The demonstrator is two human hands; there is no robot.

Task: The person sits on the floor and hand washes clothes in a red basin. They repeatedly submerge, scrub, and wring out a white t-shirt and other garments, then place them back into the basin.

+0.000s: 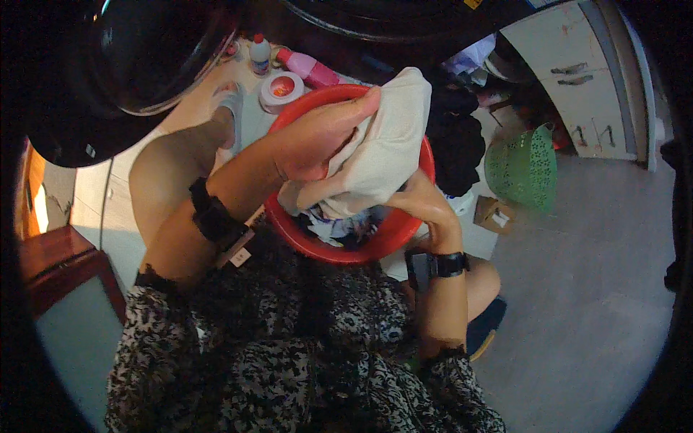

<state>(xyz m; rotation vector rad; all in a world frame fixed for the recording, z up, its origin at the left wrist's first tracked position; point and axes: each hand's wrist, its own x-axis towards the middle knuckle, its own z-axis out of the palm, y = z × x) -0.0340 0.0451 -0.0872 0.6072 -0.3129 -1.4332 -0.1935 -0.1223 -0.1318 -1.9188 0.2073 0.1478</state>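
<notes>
A cream-white cloth garment [393,137], its exact kind unclear, is held bunched up above a red plastic basin [299,242]. My left hand [321,141] grips its left side, thumb stretched along the fabric and fingers curled into the folds. Low on the right, my right hand [424,200] holds the cloth's underside; folds cover most of its fingers. Beneath the cloth, a mix of white, dark and patterned clothes [346,227] lies in the basin.
Beyond the basin stand a white bottle with a red cap [260,54], a pink bottle [310,68] and a round white tub [281,92]. Black clothes [458,141] lie to the right, beside a green perforated basket [521,166]. White drawers [577,79] stand farther right.
</notes>
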